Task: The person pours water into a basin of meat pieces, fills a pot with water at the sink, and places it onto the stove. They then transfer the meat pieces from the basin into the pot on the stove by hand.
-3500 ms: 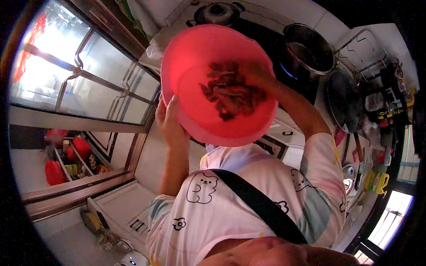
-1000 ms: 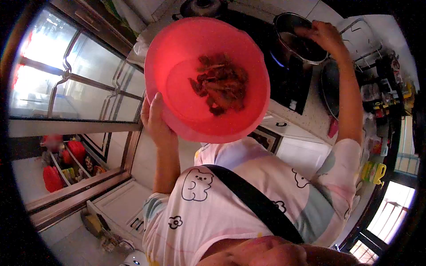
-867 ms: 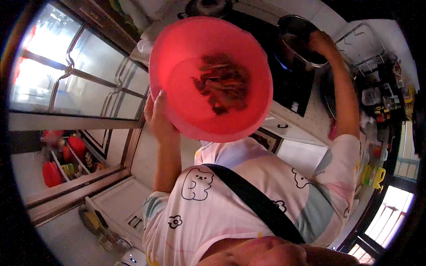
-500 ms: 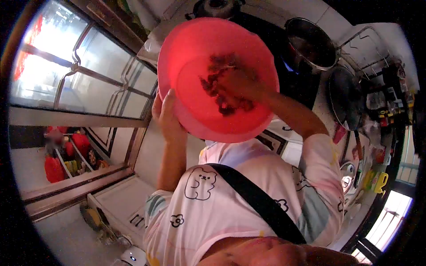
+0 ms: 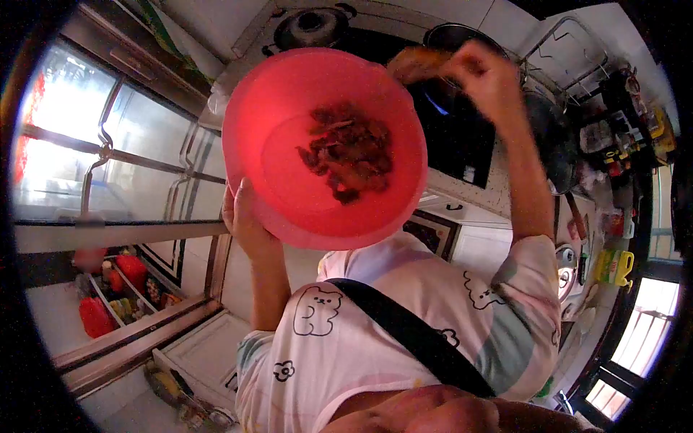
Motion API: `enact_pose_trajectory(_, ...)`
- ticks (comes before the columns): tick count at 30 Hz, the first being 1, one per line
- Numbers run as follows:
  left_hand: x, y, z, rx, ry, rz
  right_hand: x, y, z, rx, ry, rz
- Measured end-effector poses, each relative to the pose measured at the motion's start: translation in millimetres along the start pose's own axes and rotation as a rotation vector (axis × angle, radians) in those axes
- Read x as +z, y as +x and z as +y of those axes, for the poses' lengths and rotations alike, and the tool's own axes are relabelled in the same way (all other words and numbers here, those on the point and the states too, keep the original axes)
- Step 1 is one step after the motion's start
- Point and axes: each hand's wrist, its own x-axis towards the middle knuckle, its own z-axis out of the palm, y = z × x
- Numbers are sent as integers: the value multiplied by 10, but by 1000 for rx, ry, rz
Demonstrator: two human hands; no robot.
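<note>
In the head view, the left hand (image 5: 250,220) grips the bowl (image 5: 267,94) by its near-left rim, thumb uppermost. Dark pieces (image 5: 350,151) lie heaped inside the bowl. Beyond the bowl's far-right rim, the right hand (image 5: 485,81), blurred, pinches a brown strip (image 5: 417,65) above the stove (image 5: 458,148), partly hiding the pot (image 5: 447,34). Past the bowl's far rim sits a pan (image 5: 310,29); well right of the bowl stand a rack (image 5: 570,49) and a yellow jug (image 5: 613,268).

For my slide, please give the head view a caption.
Left hand holds a red bowl of dark pieces; right hand holds a brown piece near the pot.
</note>
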Motion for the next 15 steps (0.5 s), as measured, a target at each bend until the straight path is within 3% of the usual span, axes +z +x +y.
enact_pose_trajectory(1, 6, -7, 0, -1, 0, 4, -170, 73, 177, 32, -51, 111)
enact_pose_trajectory(3, -6, -7, 5, -8, -20, -32, -419, 228, 398, 133, -265, 120)
enact_pose_trajectory(8, -52, 22, 9, 14, -10, -99, -65, 279, 1554, 150, -601, -42)
enact_pose_trajectory(12, -41, 34, -12, 10, -81, -108, 193, 392, 1351, 209, -672, -216)
enact_pose_trajectory(14, -27, 21, 7, 2, -84, -100, 425, 421, 602, -65, -499, 24)
enact_pose_trajectory(15, -24, 23, 20, -17, -89, -109, 598, 397, 106, 56, -403, -193)
